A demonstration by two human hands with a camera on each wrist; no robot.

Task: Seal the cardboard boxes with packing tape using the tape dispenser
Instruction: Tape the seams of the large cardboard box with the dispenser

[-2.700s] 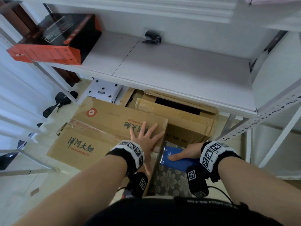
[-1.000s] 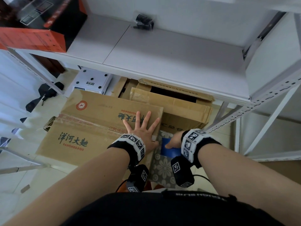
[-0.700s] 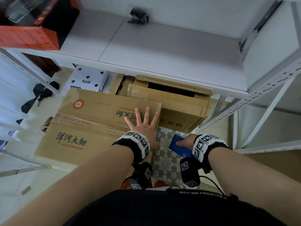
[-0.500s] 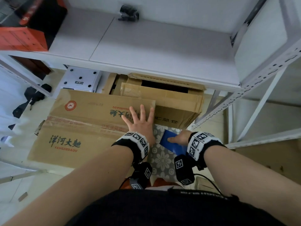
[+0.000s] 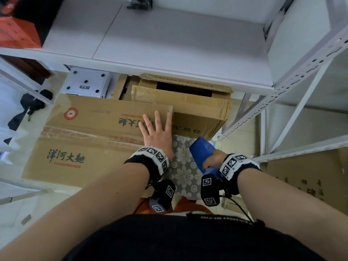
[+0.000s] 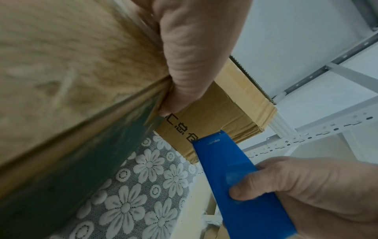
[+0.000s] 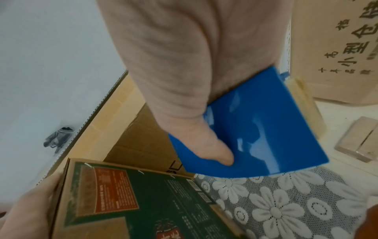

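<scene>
A large brown cardboard box (image 5: 90,132) printed with green characters lies closed, with old tape along its centre seam. My left hand (image 5: 156,134) presses flat on its top near the right edge, fingers spread; the left wrist view shows the thumb (image 6: 184,72) at that edge. The box's side (image 7: 143,202) carries a green and red print. To the right my right hand (image 5: 214,161) grips the blue tape dispenser (image 5: 202,155), thumb on its upper face (image 7: 255,129). Its toothed front end (image 6: 212,137) points away from me. The dispenser hangs over a floral lace cloth (image 5: 182,170), apart from the box.
A white shelf board (image 5: 169,44) overhangs a second brown box (image 5: 188,102) with open flaps just beyond. White perforated rack posts (image 5: 282,87) stand at the right, another printed carton (image 5: 310,178) behind them. A red-and-black box (image 5: 17,31) sits on the shelf.
My right hand has drawn the dispenser back from the box's right edge and tipped its front end up. The left hand stays flat on the box top.
</scene>
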